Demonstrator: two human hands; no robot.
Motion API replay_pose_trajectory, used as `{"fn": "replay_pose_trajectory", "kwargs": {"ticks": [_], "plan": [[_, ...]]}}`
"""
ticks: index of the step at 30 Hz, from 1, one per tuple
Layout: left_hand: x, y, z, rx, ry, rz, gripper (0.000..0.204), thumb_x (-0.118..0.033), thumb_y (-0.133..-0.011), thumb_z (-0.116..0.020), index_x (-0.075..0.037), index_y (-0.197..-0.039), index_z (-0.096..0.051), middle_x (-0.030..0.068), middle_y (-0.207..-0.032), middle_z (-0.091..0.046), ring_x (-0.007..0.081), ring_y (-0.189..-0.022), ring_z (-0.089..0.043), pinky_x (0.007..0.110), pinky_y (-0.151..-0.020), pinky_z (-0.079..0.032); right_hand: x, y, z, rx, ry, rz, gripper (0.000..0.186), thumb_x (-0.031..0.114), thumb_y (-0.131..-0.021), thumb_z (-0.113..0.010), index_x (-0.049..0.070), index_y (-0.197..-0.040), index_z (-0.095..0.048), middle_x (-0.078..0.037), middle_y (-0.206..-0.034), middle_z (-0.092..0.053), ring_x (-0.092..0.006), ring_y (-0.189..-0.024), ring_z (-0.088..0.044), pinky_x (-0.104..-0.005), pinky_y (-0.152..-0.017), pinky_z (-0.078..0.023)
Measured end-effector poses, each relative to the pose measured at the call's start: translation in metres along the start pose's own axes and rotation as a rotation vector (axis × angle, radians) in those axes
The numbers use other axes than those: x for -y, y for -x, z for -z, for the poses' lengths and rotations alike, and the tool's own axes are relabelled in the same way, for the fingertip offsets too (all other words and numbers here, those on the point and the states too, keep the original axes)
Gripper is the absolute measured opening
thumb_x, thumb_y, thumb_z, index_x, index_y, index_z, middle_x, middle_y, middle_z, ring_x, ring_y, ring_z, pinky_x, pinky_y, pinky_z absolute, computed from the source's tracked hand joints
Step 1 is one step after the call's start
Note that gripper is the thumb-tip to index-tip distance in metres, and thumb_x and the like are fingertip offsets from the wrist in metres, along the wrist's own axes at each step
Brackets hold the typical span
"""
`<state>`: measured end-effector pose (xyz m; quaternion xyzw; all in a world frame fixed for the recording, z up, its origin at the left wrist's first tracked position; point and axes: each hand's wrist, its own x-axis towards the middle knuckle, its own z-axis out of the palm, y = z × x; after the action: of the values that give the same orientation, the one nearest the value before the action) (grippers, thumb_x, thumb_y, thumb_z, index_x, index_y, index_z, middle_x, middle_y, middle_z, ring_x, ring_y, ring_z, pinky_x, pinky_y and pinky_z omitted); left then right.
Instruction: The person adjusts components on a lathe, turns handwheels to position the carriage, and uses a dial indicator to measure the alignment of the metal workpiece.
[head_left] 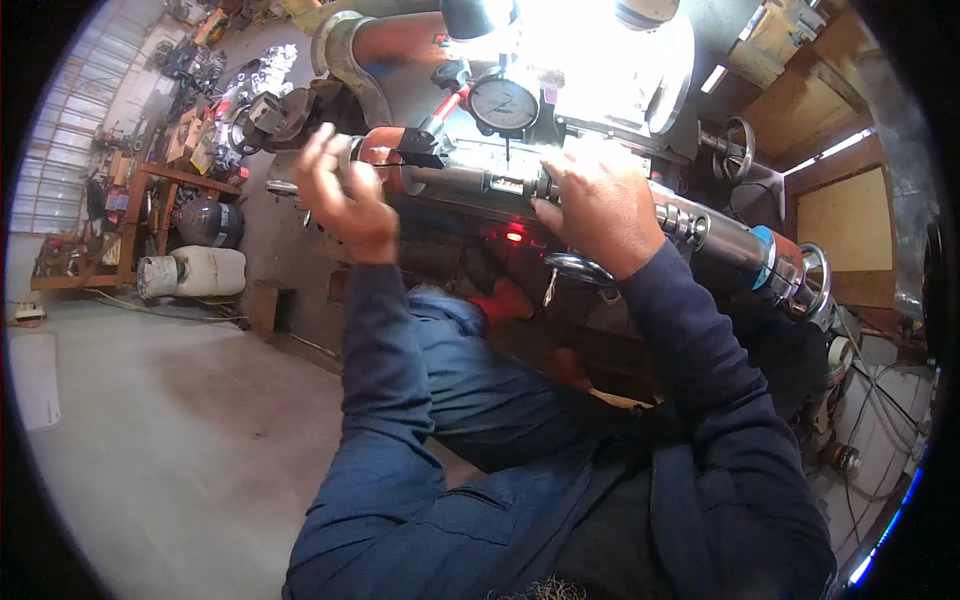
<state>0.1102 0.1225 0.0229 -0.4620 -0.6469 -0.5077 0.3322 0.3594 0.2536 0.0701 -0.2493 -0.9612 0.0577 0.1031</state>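
A dial gauge with a round white face is held by a jointed arm with a red section. Below the gauge, its thin stem points down at a horizontal metal shaft on the machine. My right hand grips the shaft just right of the gauge, fingers over it and thumb below; bright light washes out its fingertips. My left hand is raised near the orange-red housing at the shaft's left part. Its fingers are apart, slightly blurred, with nothing visible in them. A black block sits on the housing.
A handwheel projects below the shaft near my right wrist. Farther right are a tailstock with a blue band and another handwheel. Gas cylinders lie at left beside a wooden stand. Cables hang at right.
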Motion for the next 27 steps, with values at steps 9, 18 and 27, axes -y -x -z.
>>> {"fn": "replay_pose_trajectory", "kwargs": {"ticks": [9, 18, 27], "plan": [[-0.048, 0.052, -0.036, 0.354, -0.17, -0.207, 0.024, -0.03, -0.081, -0.065, -0.021, -0.103, -0.07, 0.0192, -0.157, -0.038, 0.0436, -0.143, -0.03, 0.055, -0.115, -0.014, -0.002, 0.001, -0.006, -0.032, -0.01, 0.004, 0.039, 0.032, -0.076, -0.077, 0.005, -0.103, -0.07, -0.013, -0.097, -0.068, -0.0318, -0.096, -0.065, -0.0428, -0.083, -0.051], [-0.047, 0.053, -0.04, 0.323, -0.182, -0.213, 0.018, -0.03, -0.084, -0.064, -0.02, -0.097, -0.07, 0.0176, -0.156, -0.04, 0.0425, -0.142, -0.031, 0.055, -0.114, -0.017, -0.004, 0.002, -0.009, -0.11, -0.044, 0.022, 0.038, 0.032, -0.075, -0.077, 0.007, -0.103, -0.071, -0.012, -0.096, -0.068, -0.0313, -0.094, -0.065, -0.0432, -0.08, -0.052], [-0.05, 0.047, -0.044, 0.275, -0.218, -0.232, 0.015, -0.03, -0.085, -0.065, -0.018, -0.093, -0.069, 0.0164, -0.15, -0.048, 0.043, -0.138, -0.036, 0.055, -0.111, -0.019, -0.002, 0.002, -0.006, -0.062, -0.059, -0.014, 0.039, 0.032, -0.076, -0.077, 0.007, -0.105, -0.071, -0.012, -0.097, -0.068, -0.0304, -0.094, -0.066, -0.0424, -0.079, -0.053]]}}
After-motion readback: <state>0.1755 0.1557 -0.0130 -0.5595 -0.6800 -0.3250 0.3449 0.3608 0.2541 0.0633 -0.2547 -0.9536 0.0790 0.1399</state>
